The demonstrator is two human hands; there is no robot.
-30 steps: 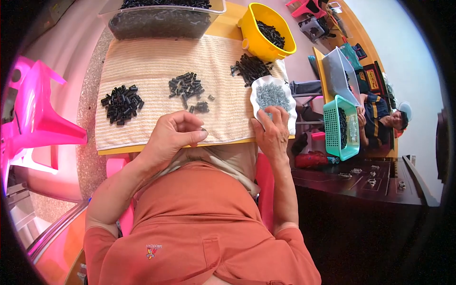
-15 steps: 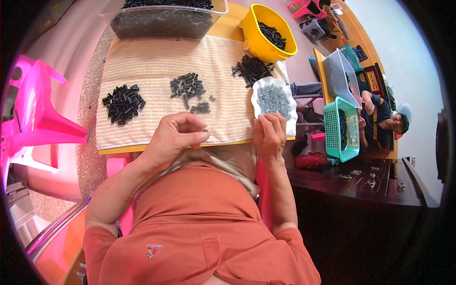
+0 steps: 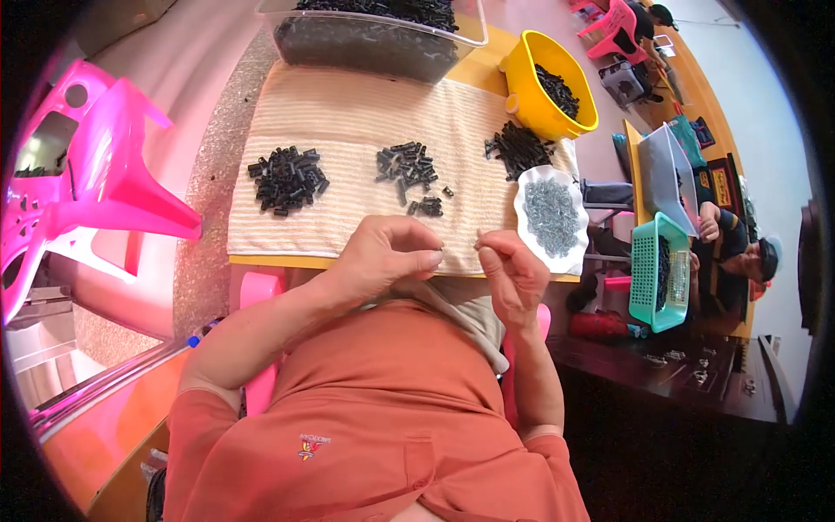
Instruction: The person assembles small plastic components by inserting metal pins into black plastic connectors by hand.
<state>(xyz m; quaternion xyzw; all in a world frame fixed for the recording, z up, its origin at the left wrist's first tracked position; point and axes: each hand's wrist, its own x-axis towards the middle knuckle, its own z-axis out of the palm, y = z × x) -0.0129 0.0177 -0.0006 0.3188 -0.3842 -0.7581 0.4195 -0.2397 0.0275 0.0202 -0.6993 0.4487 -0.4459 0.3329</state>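
My left hand [image 3: 387,257] is closed in a pinch at the front edge of the towel, thumb against curled fingers. Anything at its fingertips is too small to make out. Opposite it, a short gap away, my right hand [image 3: 515,277] pinches a tiny piece between thumb and finger; its kind cannot be told. Close by the right hand stands a white wavy-rimmed dish [image 3: 521,217] filled with small clear greyish pieces. Ahead of my hands lie a loose pile of short black tubular parts [image 3: 409,163] and a small cluster of similar parts [image 3: 426,206].
A bigger pile of black tubes [image 3: 287,180] lies left on the striped towel [image 3: 348,113]. Long dark pieces [image 3: 519,150] lie beyond the dish. A clear bin [image 3: 365,48] and yellow tub [image 3: 517,74] stand behind. A person [image 3: 731,261] sits at right near a green basket [image 3: 644,287].
My right hand has left the dish and moved toward my left hand, its fingers now pinched. The left hand keeps its pinch. The whole view has shifted, so the table appears farther right and lower.
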